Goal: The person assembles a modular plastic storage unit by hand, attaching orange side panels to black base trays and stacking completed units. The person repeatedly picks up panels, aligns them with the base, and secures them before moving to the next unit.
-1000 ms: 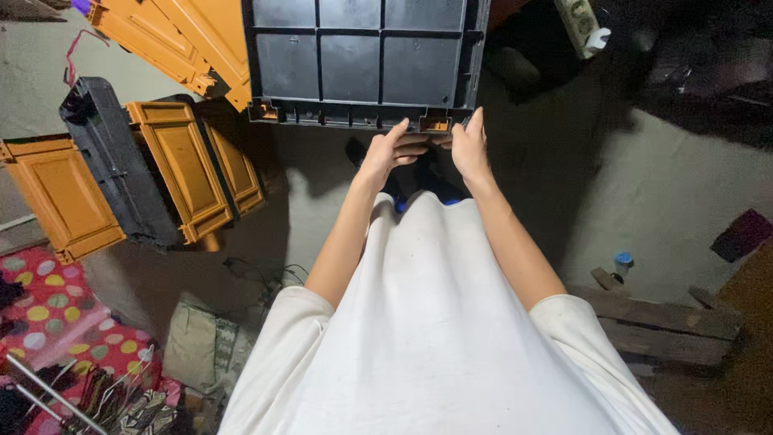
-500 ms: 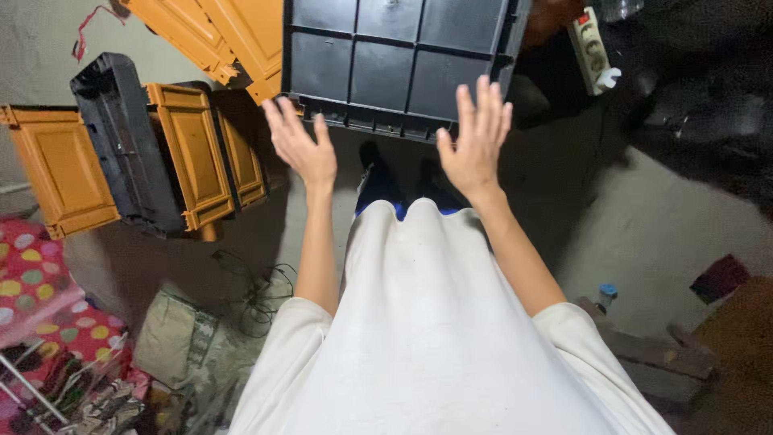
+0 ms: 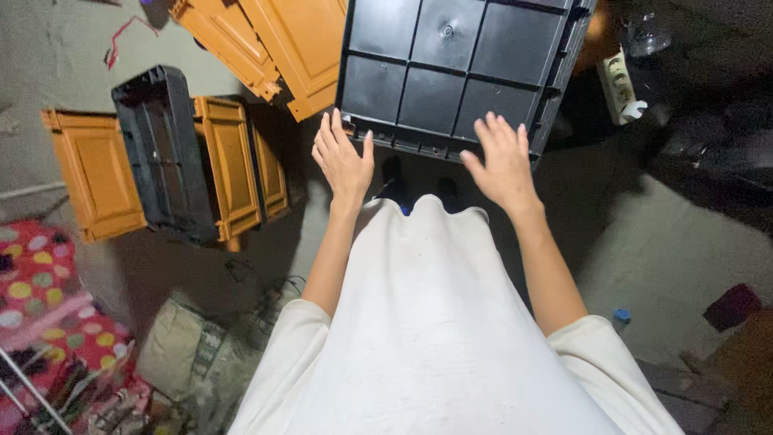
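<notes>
A: Where is the big black crate (image 3: 451,68)?

B: It sits upside down on the floor (image 3: 660,242), right in front of the person. We see its flat bottom with ribs.

A: What are the hands doing?

B: The left hand (image 3: 342,157) is flat and spread, with nothing in it. Its fingertips are at the near edge of the crate. The right hand (image 3: 501,161) is flat and spread too, and it lies over the same edge. I cannot tell if it presses down or just hovers.

A: How should someone hold a crate like that?

B: I think both hands should go wide apart on the rim, one by each corner. Curl the fingers under the edge, so it does not tip.

A: What else is near?

B: A second black crate (image 3: 165,153) stands on its side to the left, with orange lids (image 3: 93,173) beside it. More orange lids (image 3: 274,40) lean further off. A white power strip (image 3: 620,84) lies to the right.
</notes>
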